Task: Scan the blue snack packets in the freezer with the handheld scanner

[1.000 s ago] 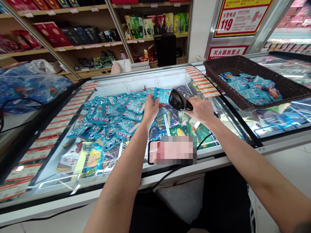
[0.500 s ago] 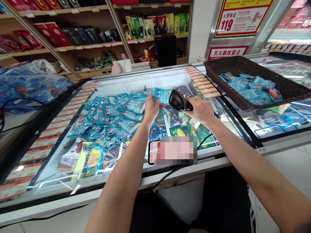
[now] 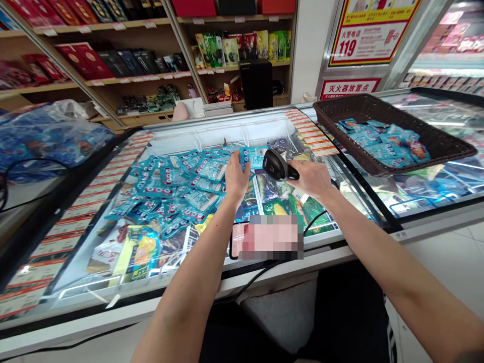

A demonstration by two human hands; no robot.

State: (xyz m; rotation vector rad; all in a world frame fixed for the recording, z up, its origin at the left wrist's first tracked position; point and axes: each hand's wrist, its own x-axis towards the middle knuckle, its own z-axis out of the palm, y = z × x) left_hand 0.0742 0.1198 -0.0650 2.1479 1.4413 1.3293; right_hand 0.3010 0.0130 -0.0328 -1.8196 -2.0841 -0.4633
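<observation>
My left hand [image 3: 236, 179] pinches a light-blue snack packet [image 3: 254, 156] and holds it up over the open chest freezer [image 3: 196, 132]. My right hand [image 3: 312, 179] grips a black barcode scanner [image 3: 275, 164], whose head points at that packet from the right. A black cable runs from the scanner down over the freezer's front edge. Below my left hand lies a heap of several matching blue packets [image 3: 177, 189], spread over the left half of the freezer.
A phone [image 3: 266, 237] lies on the freezer's front rim. A dark wicker basket [image 3: 446, 143] holding more blue packets sits on the glass lid at the right. Green and yellow packs fill the freezer's near part. A blue plastic bag [image 3: 49, 136] rests at the left; shelves stand behind.
The view has tilted slightly, so everything sits a little lower in the frame. Both hands stay together, with the packet and the scanner still close to each other.
</observation>
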